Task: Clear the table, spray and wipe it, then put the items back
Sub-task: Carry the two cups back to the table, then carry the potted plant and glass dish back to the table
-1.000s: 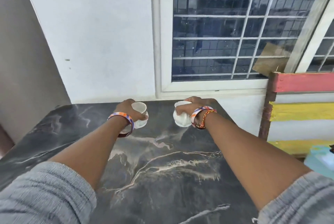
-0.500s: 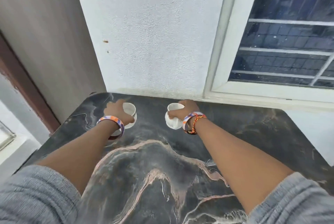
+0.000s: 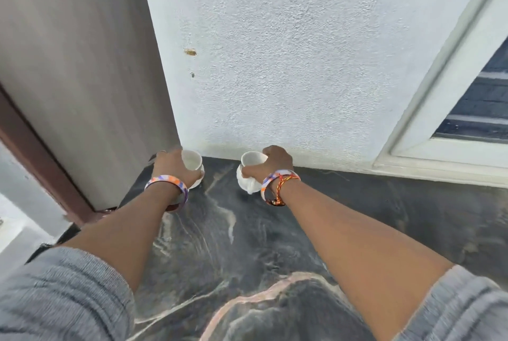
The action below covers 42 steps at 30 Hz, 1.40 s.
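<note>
Two bare hands reach away from the viewer toward the centre of the frame. The left hand (image 3: 173, 166) curls around a white cup (image 3: 192, 166), and the right hand (image 3: 270, 167) grips a second white cup (image 3: 248, 173), tilted slightly. Both cups sit at the far edge of a dark marble table (image 3: 384, 225), close beside each other, near the textured white wall (image 3: 288, 65). A patterned bangle (image 3: 167, 182) circles the left wrist. Grey sleeves (image 3: 63, 296) fill the lower corners.

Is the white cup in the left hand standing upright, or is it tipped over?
Upright. The white cup shows its open mouth facing up, with the left hand gripping its side.
</note>
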Available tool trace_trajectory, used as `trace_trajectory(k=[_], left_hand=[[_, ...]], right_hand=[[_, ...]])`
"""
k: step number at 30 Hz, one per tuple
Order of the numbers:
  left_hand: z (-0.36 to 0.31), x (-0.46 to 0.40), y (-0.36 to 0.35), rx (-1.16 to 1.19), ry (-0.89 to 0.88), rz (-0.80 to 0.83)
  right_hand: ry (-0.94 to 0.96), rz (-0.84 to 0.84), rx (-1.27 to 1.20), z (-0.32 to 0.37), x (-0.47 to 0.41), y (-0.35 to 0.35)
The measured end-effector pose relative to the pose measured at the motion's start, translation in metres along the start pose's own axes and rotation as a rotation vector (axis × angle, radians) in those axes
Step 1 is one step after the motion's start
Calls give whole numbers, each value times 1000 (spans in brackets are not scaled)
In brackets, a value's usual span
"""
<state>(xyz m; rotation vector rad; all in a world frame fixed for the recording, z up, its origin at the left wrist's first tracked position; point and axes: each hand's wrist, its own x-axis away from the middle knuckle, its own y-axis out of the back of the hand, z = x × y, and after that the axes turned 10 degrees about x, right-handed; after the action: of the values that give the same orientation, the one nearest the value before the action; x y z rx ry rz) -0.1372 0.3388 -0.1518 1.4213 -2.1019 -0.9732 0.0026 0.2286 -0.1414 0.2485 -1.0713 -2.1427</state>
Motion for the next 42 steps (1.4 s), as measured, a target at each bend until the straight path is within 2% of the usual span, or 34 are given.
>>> trace_trajectory(k=[12, 18, 20, 24, 26, 29, 35, 39, 42], left_hand=[[18, -33, -7, 18, 48, 56], [14, -26, 0, -69, 37, 79], [7, -19, 3, -103, -19, -2], [-20, 2, 8, -91, -286, -110], [-39, 11, 7, -64, -375, -24], [-71, 30, 4, -35, -393, 146], [-145, 72, -12, -271, -462, 463], [-211, 125, -27, -363, -573, 492], [-269, 183, -43, -383, -715, 483]], right_hand=[[2, -28, 144, 22, -29, -43], [46, 35, 83, 19, -24, -38], [41, 56, 7, 15, -18, -32], [9, 64, 27, 5, -6, -8], [28, 73, 120, 2, 0, 11], [86, 78, 253, -5, 14, 47], [225, 165, 675, -32, 63, 128], [204, 205, 751, -71, 119, 201], [148, 131, 768, -118, 170, 259]])
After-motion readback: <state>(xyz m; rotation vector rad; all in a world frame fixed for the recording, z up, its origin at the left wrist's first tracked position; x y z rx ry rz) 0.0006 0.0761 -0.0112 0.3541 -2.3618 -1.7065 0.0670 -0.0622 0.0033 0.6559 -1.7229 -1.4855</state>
